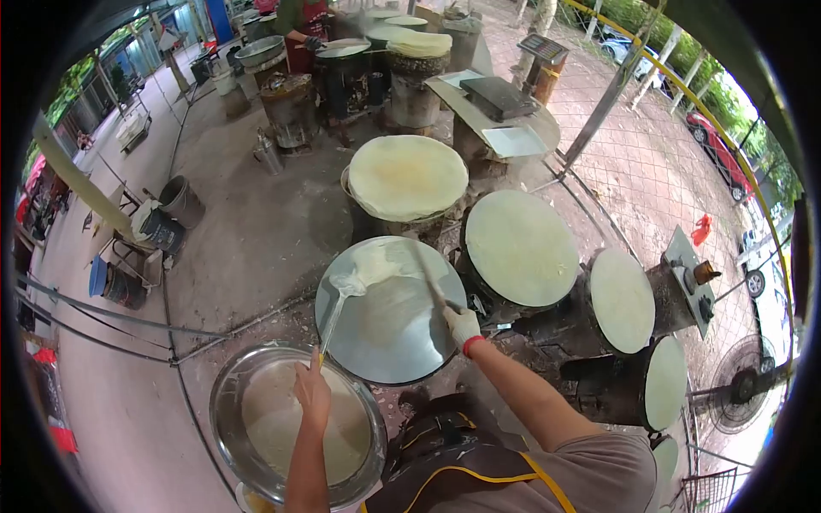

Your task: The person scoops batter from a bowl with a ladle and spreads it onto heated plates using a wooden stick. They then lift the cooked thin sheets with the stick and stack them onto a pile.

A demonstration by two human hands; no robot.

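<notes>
Left hand (312,395) clamped on the ladle (346,286), tipping batter onto the griddle (385,329) — gloved right hand (462,327) grips the spreader (428,278); spreading it thin looks next.

5 round griddles (390,312), 1 batter bowl (224,402), 2 buckets (181,201).

The bare concrete floor (248,231) carries a row of round stoves topped with flat griddles (522,248), a steel batter basin (227,410), buckets (180,201) and a standing fan (740,385).
</notes>
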